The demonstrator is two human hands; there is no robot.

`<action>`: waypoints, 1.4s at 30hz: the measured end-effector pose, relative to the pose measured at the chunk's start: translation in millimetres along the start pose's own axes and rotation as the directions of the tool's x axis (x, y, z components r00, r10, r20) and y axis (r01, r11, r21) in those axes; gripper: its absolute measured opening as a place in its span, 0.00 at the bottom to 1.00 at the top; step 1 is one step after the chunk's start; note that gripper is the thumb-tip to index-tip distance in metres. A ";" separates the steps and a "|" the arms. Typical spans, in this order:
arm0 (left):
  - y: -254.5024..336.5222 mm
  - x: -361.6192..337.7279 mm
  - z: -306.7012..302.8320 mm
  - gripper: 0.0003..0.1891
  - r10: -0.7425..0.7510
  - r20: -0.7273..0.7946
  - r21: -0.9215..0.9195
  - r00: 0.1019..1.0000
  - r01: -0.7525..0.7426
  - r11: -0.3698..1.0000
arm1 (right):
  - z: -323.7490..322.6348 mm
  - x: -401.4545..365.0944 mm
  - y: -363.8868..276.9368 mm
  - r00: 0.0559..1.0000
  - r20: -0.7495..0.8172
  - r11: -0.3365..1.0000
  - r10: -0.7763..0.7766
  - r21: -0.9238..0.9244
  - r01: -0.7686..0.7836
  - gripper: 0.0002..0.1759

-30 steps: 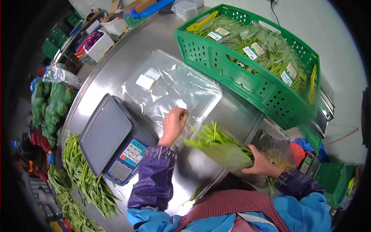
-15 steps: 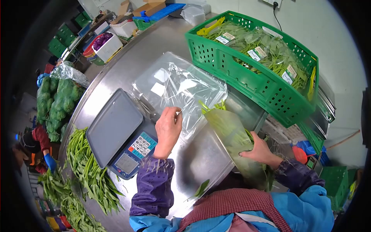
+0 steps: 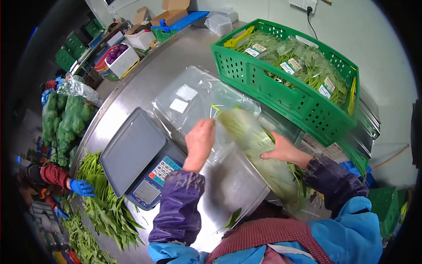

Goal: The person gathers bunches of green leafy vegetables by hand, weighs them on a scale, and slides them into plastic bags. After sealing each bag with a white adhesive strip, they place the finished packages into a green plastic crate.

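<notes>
My right hand (image 3: pixel 285 150) grips the side of a clear plastic bag of leafy greens (image 3: pixel 259 160), thumb on top. The bag lies tilted over the near edge of the metal table, stems toward the far side. Close to its stem end is my left hand (image 3: pixel 200 143), fingers pinched together; whatever sits between the fingertips cannot be made out. Beneath and beyond both hands lies a stack of flat clear plastic bags (image 3: pixel 176 90) with white labels. A digital scale (image 3: pixel 136 149) stands left of my left hand, with nothing on its grey pan.
A green crate (image 3: pixel 246 72) holds several labelled bags of greens (image 3: pixel 303 66) at the back right. Loose greens (image 3: pixel 105 193) are piled left of the scale. A co-worker's blue-gloved hand (image 3: pixel 82 188) touches that pile. Net sacks (image 3: pixel 70 116) stand farther left.
The bag of greens and my right hand have moved slightly left and away from me. My left hand has shifted right, up to the stem end. A co-worker's gloved hand has reached the loose greens.
</notes>
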State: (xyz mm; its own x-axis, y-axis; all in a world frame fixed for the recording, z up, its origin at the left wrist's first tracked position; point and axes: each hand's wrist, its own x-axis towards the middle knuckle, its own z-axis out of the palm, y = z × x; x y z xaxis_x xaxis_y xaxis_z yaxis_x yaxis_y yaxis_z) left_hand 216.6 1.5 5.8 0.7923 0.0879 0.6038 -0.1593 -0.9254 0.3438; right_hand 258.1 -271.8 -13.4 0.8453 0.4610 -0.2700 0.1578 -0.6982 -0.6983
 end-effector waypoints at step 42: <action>45.9 -79.3 -28.0 0.52 -0.155 0.725 -0.687 0.671 0.717 -0.115 | -75.8 -45.9 -95.5 0.996 -0.056 0.827 -0.069 0.555 0.088 0.34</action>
State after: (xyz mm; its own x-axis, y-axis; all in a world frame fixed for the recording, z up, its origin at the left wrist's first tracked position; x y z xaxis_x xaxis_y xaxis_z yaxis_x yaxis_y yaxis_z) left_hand 130.0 -37.6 -6.1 0.9833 -0.0646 -0.1702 0.1814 0.4226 0.8880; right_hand 242.9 -267.8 115.8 0.8595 0.4769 -0.1840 -0.0781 -0.2331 -0.9693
